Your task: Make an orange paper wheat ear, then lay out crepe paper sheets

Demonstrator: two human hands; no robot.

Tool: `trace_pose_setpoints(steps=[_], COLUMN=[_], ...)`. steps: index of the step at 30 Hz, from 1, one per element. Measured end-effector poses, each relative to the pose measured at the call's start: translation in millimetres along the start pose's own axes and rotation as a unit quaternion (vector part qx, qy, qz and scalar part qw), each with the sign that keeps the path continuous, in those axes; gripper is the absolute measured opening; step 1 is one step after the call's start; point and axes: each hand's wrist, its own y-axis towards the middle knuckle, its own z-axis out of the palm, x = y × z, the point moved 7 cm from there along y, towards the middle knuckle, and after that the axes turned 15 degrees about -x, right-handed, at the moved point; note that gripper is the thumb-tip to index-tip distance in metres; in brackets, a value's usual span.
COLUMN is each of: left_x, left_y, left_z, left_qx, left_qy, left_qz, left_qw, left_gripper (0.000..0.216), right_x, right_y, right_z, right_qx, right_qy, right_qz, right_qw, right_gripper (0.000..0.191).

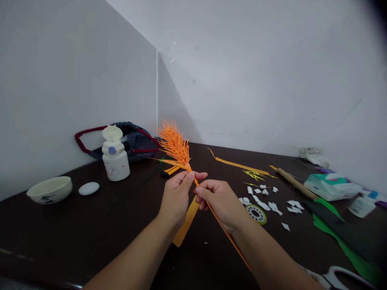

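An orange artificial wheat ear (176,145) tilts up and to the left above the dark table. Just below its head, my left hand (179,193) pinches the stem. My right hand (219,201) closes on the same orange stem (222,223) a little lower down, and the long tail runs toward me past my right forearm. A narrow orange leaf (169,162) sticks out to the left under the head. Beneath my hands lies a yellow-orange paper strip (186,225), partly hidden by my left hand.
On the left are a bowl (50,190), a white oval object (88,188), an open-lidded bottle (115,157) and a denim bag (133,141). To the right lie white scraps (274,208), a tape roll (256,214), a wooden stick (296,183), a tissue pack (329,187) and scissors (338,278).
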Motion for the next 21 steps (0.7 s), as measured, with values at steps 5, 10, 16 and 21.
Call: trace_pose_setpoints(steps=[5,10,16,21], left_x=[-0.3,1.3,-1.1,-2.5], left_y=[0.1,1.6,2.1,2.1], left_z=[0.9,1.2,0.1,-1.3], left_qx=[-0.007,-0.002,-0.006,-0.009], left_qy=[0.008,0.007,0.026,0.020], left_qz=[0.015,0.014,0.026,0.026], left_qw=[1.000,1.000,0.999,0.999], left_gripper=[0.020,0.021,0.020,0.020], right_x=[2.6,4.3,5.6,12.8], right_y=[3.4,3.2,1.5,-0.3], right_z=[-4.8,-5.6,-6.9,-7.8], right_qx=[-0.052,-0.087,-0.123,-0.133], right_qy=[-0.022,-0.015,-0.052,-0.116], right_qz=[-0.029,-0.040,-0.063,-0.121], right_qw=[0.998,0.995,0.989,0.977], right_gripper=[0.015,0.015,0.017,0.012])
